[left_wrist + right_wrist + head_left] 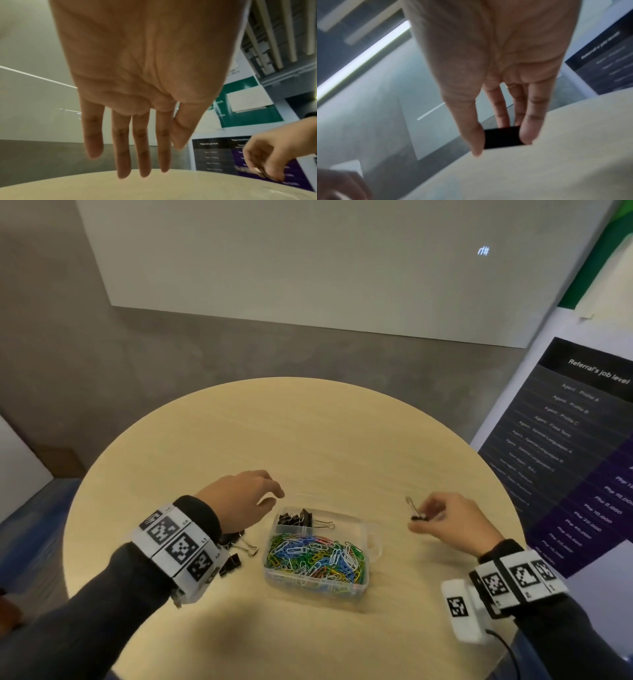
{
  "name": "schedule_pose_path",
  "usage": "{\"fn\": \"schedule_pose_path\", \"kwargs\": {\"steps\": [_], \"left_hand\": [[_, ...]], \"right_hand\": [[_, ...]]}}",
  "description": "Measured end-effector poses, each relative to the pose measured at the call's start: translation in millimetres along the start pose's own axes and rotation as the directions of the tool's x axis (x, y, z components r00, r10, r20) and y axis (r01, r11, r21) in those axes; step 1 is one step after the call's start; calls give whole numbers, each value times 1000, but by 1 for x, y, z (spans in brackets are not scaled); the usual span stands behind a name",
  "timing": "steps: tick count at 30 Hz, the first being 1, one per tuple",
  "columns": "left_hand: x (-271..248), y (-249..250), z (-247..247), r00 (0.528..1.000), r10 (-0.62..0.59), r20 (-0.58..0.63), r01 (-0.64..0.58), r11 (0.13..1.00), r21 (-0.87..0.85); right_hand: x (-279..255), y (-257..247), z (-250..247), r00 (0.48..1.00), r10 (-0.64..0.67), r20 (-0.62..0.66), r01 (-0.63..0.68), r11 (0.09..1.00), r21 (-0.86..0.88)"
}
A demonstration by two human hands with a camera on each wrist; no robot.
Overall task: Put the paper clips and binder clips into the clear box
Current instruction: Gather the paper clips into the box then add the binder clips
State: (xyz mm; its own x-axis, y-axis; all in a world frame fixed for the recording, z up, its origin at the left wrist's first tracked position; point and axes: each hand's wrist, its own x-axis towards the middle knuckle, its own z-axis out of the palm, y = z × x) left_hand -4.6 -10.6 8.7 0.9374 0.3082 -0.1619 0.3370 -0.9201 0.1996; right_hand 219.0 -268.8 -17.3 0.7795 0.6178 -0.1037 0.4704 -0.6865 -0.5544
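The clear box (356,529) sits mid-table. Coloured paper clips (313,556) fill its near compartment and black binder clips (295,518) lie in its far left compartment. My right hand (442,518) hovers right of the box and pinches a black binder clip (416,510) between thumb and fingers; the same binder clip (502,137) shows in the right wrist view. My left hand (250,498) hangs just left of the box's far corner, fingers straight and holding nothing, as the left hand (135,135) also appears from the wrist. Loose binder clips (236,553) lie under my left wrist.
The round wooden table (308,440) has bare surface beyond the box and in front of it. A dark poster (565,457) stands close to the table's right edge. A white board (308,268) leans on the wall behind.
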Motion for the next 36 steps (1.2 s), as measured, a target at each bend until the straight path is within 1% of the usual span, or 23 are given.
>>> {"fn": "schedule_pose_path", "kwargs": {"steps": [1,2,4,6,8,10,12,15,17,20,24,27,29,31,33,34,36], "left_hand": [[-3,-3,-1,1000,-27,2,27,999,-17],[-6,-5,-2,999,-47,1,47,998,-35],[-11,-10,-2,998,-70,7,71,996,-61],[-15,-14,-2,996,-81,28,83,993,-80],[-18,-19,0,995,-87,50,92,991,-99],[-21,-25,1,990,-116,84,124,988,-94],[-23,-28,4,978,-165,128,171,984,-40],[-23,-25,13,946,-238,219,232,971,51],[-23,-20,21,930,-257,262,243,966,83],[-21,-15,29,926,-258,277,239,966,102],[-20,-16,32,913,-292,286,272,956,110],[-21,-18,29,912,-307,272,294,952,88],[-23,-18,23,930,-275,243,279,960,16],[-25,-19,13,963,-219,159,234,969,-81],[-27,-21,2,984,-174,27,176,967,-186],[-27,-21,-2,987,-156,-49,139,959,-246],[-28,-16,-8,973,-126,-192,48,929,-366]], "right_hand": [[0,-14,0,997,-73,-40,76,995,68],[0,-29,3,988,-148,-47,152,982,115],[2,-59,14,963,-270,29,263,953,150],[7,-81,29,936,-321,145,309,946,103],[17,-94,44,917,-320,237,320,947,40],[25,-102,56,903,-308,300,335,941,-42],[31,-105,64,893,-287,347,345,931,-117],[34,-107,67,876,-265,403,354,920,-165],[36,-105,66,859,-242,451,368,904,-217],[35,-100,65,815,-199,545,393,880,-268],[30,-97,62,776,-228,587,455,848,-272],[26,-93,62,786,-270,555,477,837,-269],[22,-95,57,809,-330,486,489,837,-247],[17,-98,49,830,-404,385,499,846,-189],[12,-103,43,833,-472,288,514,854,-85],[9,-106,42,828,-498,258,523,852,-31],[4,-113,43,813,-529,243,529,846,74]]}}
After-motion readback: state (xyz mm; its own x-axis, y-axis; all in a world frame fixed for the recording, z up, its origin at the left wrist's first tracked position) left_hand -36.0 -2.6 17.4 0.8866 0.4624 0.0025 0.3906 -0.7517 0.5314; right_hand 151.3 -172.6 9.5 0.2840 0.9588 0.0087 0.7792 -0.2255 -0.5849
